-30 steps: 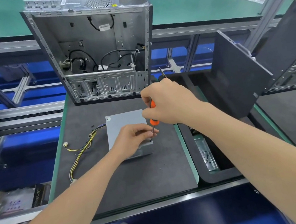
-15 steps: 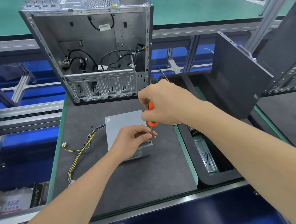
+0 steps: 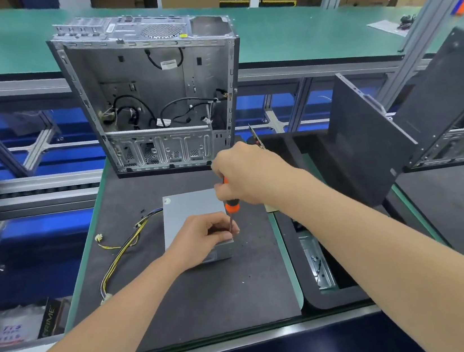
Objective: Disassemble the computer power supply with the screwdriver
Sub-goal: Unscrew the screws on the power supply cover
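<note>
Right hand [image 3: 249,173]: slight shift, screwdriver [image 3: 231,205] grip

Grey power supply [image 3: 189,211] flat on dark desk [image 3: 211,296]. Left hand [image 3: 201,240] rests on it, fingers curled at shaft. Right hand [image 3: 246,174] grips orange-handled screwdriver [image 3: 231,205], upright. Open case [image 3: 152,97] stands behind.

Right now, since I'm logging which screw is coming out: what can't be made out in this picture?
Head view only.
- Screw and tip of the screwdriver: covered by fingers of the left hand.
- Whether the left hand pinches the shaft or only steadies the power supply: too small to tell.
- Top of the handle: inside the right hand.
- Label on the box, lower left: blurred.
</note>
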Available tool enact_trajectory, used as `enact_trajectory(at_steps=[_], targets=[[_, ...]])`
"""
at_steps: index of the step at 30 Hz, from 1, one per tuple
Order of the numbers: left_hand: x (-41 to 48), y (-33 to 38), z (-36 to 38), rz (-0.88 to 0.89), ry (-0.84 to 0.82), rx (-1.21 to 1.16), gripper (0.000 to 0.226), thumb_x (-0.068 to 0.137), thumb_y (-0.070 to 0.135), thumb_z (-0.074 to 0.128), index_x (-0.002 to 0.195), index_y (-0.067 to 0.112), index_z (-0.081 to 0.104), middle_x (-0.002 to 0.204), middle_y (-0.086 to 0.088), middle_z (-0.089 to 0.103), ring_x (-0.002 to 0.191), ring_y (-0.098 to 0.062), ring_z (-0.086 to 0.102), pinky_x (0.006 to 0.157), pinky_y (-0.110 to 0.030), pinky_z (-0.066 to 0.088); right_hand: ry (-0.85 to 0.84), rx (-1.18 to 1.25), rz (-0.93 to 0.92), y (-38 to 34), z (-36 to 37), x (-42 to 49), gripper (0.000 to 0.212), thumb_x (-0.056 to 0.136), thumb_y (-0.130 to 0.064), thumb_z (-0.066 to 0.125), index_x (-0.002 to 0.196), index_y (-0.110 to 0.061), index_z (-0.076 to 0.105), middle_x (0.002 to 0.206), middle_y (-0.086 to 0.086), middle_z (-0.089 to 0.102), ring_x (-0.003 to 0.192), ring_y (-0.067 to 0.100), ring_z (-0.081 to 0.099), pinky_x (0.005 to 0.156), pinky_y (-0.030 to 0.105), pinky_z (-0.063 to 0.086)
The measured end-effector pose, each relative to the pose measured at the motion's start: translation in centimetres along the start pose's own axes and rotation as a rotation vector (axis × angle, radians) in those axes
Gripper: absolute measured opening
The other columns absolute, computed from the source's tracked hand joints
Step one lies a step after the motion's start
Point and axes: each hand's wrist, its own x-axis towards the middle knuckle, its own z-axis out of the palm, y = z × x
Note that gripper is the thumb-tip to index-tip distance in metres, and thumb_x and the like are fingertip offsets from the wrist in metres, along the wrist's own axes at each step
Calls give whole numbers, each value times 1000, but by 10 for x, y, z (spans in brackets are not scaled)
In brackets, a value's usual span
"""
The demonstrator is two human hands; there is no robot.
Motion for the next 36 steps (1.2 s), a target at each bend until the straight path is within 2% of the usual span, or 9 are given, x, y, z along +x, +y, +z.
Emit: enact_trajectory(at_steps=[3,7,11,13,17,21,25,31,36], targets=[[0,1,2,-18,11,-37,33,90,-2,70,79,29,74,97,7,78,91,-7,72,84,-13,52,-62,11,-246,14,-8,-1,25,87,-27,69,75,-16,51,63,-4,49,60,21,47,51,29,33],[1,0,3,-70,24,-51,12,92,-2,71,86,7,75,103,3,80,98,-18,74,88,-22,58,-102,-29,-583,29,-15,1,21,88,-26,71,79,-16,55,63,-7,50,62,16,46,55,31,36],[3,3,8,-67,69,19,20,90,-4,71,76,10,71,92,3,79,86,-10,70,82,-16,54,-85,-34,-628,34,-17,-1,15,88,-26,70,87,-17,58,67,-12,52,68,17,51,55,22,35],[2,4,11,-89,88,7,21,89,-8,70,74,7,70,89,2,78,82,-9,69,80,-15,55,20,0,-464,27,-11,-8,19,86,-32,68,91,-18,56,69,-12,54,73,20,56,55,29,41],[0,2,13,-82,98,-12,31,89,-9,70,72,17,74,87,7,78,82,-7,71,81,-15,56,168,-69,164,-2,12,-12,51,98,-61,50,76,-16,39,70,0,34,71,30,47,53,32,29],[3,1,7,-30,37,25,40,92,-1,70,71,34,72,90,12,77,85,-9,72,82,-14,55,125,50,319,-8,15,-1,36,100,-42,56,85,-14,39,74,2,38,77,32,49,65,38,41],[7,0,-4,0,-33,14,34,92,6,71,71,32,68,95,14,78,85,-2,70,79,-9,50,-22,110,-17,6,1,0,30,90,-27,66,70,-20,44,67,-1,51,65,28,54,54,33,41],[11,4,-6,12,-138,-60,45,93,-2,69,71,36,72,102,4,79,98,-12,73,89,-20,56,-198,41,-565,28,-20,5,19,85,-21,72,81,-16,55,74,0,58,71,19,50,64,29,42],[12,-3,-2,-1,-76,2,13,89,-9,70,79,-2,73,90,3,79,84,-2,69,83,-16,54,-113,-5,-528,13,-17,3,16,81,-27,70,86,-19,57,73,-6,56,75,18,53,63,30,43]])
